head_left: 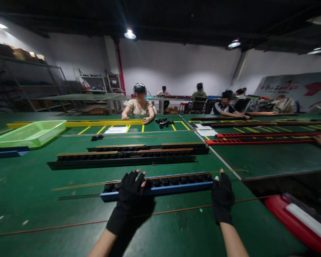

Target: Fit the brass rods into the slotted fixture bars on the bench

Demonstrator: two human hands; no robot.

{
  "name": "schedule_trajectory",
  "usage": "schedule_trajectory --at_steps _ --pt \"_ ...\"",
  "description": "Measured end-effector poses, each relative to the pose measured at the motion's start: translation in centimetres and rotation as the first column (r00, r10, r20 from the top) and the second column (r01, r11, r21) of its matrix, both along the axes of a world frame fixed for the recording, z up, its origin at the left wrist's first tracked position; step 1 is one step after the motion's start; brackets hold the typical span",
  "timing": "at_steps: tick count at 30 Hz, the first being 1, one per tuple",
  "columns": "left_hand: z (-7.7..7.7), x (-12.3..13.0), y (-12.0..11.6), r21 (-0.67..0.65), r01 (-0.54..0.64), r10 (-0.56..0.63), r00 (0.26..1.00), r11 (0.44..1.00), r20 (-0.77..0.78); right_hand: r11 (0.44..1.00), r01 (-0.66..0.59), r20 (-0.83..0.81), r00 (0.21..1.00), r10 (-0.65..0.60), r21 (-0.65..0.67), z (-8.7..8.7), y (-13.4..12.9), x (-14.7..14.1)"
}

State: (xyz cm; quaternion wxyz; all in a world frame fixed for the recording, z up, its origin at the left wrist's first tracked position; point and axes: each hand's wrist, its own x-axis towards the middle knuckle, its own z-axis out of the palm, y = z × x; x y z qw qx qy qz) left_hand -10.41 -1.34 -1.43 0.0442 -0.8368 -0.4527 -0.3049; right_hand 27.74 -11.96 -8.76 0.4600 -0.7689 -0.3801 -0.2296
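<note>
Fingers of left hand (130,191) on blue channel (179,188), right hand (222,196) at end.

"What lies nearest on the table (50,210)?"

"A strand (80,224). Behind it is the front channel (182,189) — rods (80,185) lie lengthwise over that, past both ends."

"And behind the channel?"

"The rear rails (123,163), with a paper sheet (116,130) farther back. The basket (40,137) is left of the rails — slatted frames (230,142), right."
</note>
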Motion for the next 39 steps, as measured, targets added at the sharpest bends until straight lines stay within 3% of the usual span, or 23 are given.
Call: schedule_trajectory --at_steps 5,7,9,11,14,17,25,31,34,39 --pt "5.7 8.6 4.9 -0.192 -0.03 -0.012 0.976 0.981 -0.215 0.999 0.048 0.019 0.999 -0.047 -0.022 0.0 -0.1 -0.2" --pt "6.6 10.8 6.4 -0.285 -0.038 -0.063 0.939 0.958 -0.337 0.998 0.052 0.019 0.999 -0.051 -0.027 0.2 -0.2 -0.3" --pt "6.1 12.0 7.0 -0.346 -0.011 -0.124 0.922 0.938 -0.366 0.998 0.064 0.014 0.998 -0.063 -0.028 0.3 -0.3 -0.4" --pt "4.6 12.5 6.8 -0.384 0.023 -0.184 0.904 0.923 -0.386 0.996 0.081 0.004 0.997 -0.08 -0.032 0.3 -0.3 -0.5" --pt "2.3 12.5 6.4 -0.381 0.052 -0.223 0.88 0.923 -0.419 0.997 0.068 0.01 0.998 -0.068 -0.044 0.0 -0.1 -0.4" --pt "1.3 12.3 6.6 -0.355 0.077 -0.24 0.865 0.932 -0.441 0.998 0.038 0.025 0.999 -0.037 -0.045 0.0 0.1 -0.5" --pt "2.1 12.2 6.4 -0.33 0.133 -0.277 0.855 0.935 -0.438 0.99 -0.143 0.145 0.979 0.14 0.007 0.8 0.7 -2.0" --pt "2.3 12.5 6.1 -0.315 0.116 -0.244 0.881 0.942 -0.406 0.946 -0.289 0.264 0.91 0.32 -0.149 1.3 3.6 -6.9" --pt "2.2 12.7 6.3 -0.314 0.085 -0.209 0.898 0.946 -0.388 0.904 -0.349 0.213 0.891 0.402 -0.245 2.9 6.9 -10.6" --pt "2.0 12.7 6.9 -0.345 0.011 -0.144 0.922 0.939 -0.36 0.814 -0.422 0.146 0.847 0.511 -0.399 7.4 12.4 -14.6"
